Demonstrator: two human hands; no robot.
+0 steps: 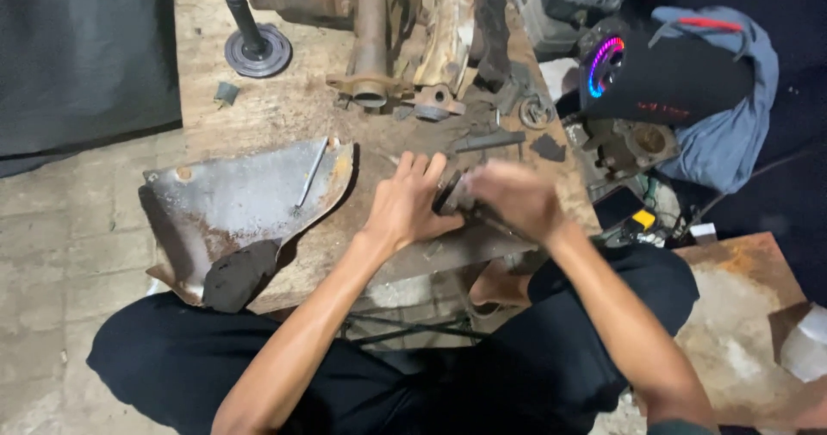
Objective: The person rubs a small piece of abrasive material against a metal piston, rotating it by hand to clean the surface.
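- Bench [284, 108]: worn wooden top, runs from the top edge of the view down to the person's knees. Everything listed sits on it.
- Bent metal panel [241, 202]: grey, rust along the edges, lies flat on the bench left of the hands, well apart from them. A thin rod [312, 173] lies across its upper right corner; a dark lump [237, 276] covers its lower edge.
- Rusty castings [388, 34]: cluster at the far end of the bench, tops cut off by the frame.
- Left arm: bare forearm comes up from bottom centre, angled right, wrist straight.
- Right arm: comes in from the bottom right corner, angled left, elbow out of frame.
- Left hand [405, 207]: back of hand up, fingers [419, 170] extended, close together, pressed against the left side of the small dark round part [448, 197]. Thumb hidden under the palm.
- Right hand [515, 195]: motion-blurred, curled over the right side of the same part. Cannot tell whether its fingers clamp it or only rest on it.
- Small dark round part: sits between the two hands, near the bench's front edge, right of the panel. Only a ring-shaped end shows; the rest is covered by the hands, shape unclear.
- Flanged post [251, 40]: dark disc with upright tube, far left corner of the bench, untouched.
- Scattered small bits [487, 140] beyond the hands: too small to identify.
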